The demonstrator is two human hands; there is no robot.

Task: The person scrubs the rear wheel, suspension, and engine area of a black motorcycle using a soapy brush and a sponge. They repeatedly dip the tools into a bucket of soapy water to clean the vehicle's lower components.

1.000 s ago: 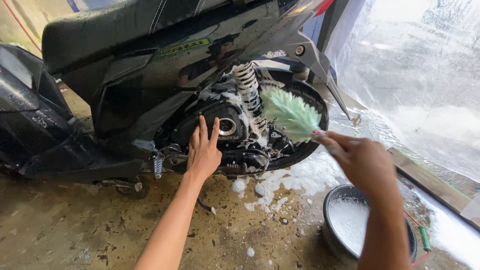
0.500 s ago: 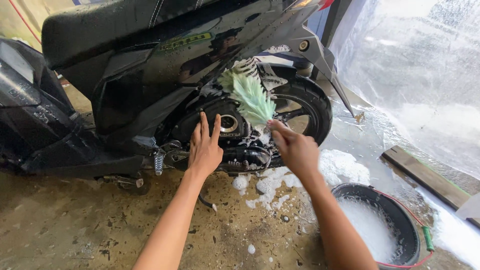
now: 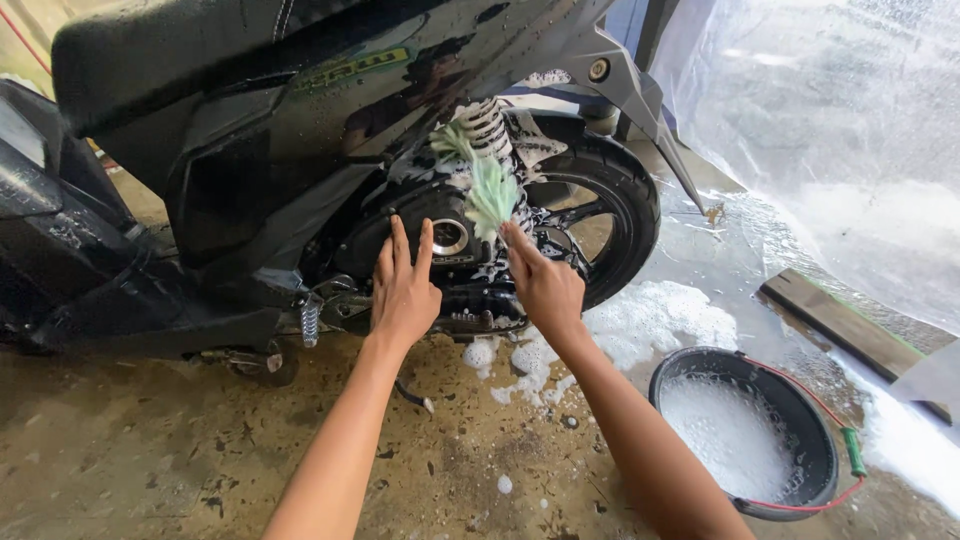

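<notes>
A wet black scooter (image 3: 260, 120) stands side-on in front of me, its rear wheel (image 3: 610, 210) to the right. My left hand (image 3: 403, 290) lies flat, fingers spread, against the black engine casing (image 3: 440, 250). My right hand (image 3: 543, 282) grips a soft green washing brush (image 3: 490, 190) and presses its soapy head onto the casing just below the coiled white shock spring (image 3: 487, 125). Foam clings to the engine parts around the brush.
A black bucket (image 3: 745, 430) of suds with a red and green handle sits on the wet concrete at lower right. Clumps of foam (image 3: 640, 320) lie under the wheel. A wooden plank (image 3: 850, 330) and a clear plastic sheet (image 3: 840, 130) line the right side.
My right hand has brought the green brush leftward and inward, from beside the rear wheel onto the engine casing under the spring. My left hand has stayed flat on the casing.
</notes>
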